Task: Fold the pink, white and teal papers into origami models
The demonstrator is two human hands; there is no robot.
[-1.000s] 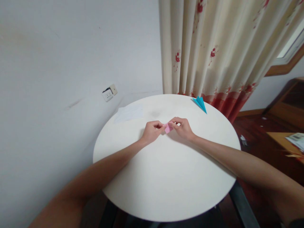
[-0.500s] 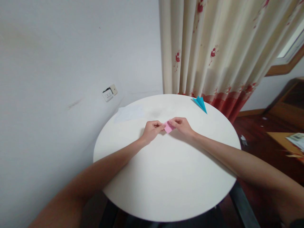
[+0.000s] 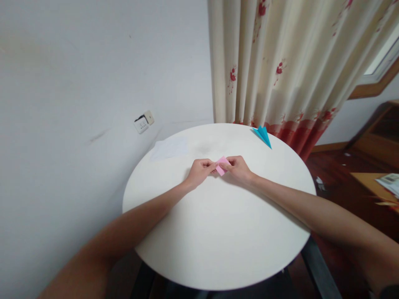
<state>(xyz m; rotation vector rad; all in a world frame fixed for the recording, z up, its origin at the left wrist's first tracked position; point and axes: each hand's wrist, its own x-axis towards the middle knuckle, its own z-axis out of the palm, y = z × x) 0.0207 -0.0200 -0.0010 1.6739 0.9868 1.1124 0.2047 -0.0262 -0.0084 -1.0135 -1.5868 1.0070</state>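
Pink paper (image 3: 221, 165): small folded piece, held between both hands just above the tabletop (image 3: 218, 241), roughly centre of its far half. Exact fold shape too small to tell.

Left hand (image 3: 199, 171): fingers curled, thumb & forefinger pinching the paper's left end; heel of hand resting on the tabletop. Right hand (image 3: 238, 168): fingers likewise curled, closed on the paper's right end, knuckles up. The two hands meet at the paper, fingertips near touching. Both forearms bare, running back across the tabletop toward the viewer's side, left arm from lower left, right arm from lower right.

Tabletop: round, white, dark frame visible underneath at the near edge.

Blue paper plane (image 3: 263, 136): folded, pointed, lying at the far right rim, well apart from the hands. White sheet (image 3: 170, 148): flat on the far left part of the tabletop, near the wall, faint vs. the surface.

Surroundings: plain white wall (image 3: 93, 83) at left w/ a wall socket (image 3: 144, 121) just beyond the tabletop's edge; cream curtain (image 3: 289, 62) w/ red flower print & red hem hanging behind the far rim; dark wood floor (image 3: 339, 174) & wooden furniture at right.
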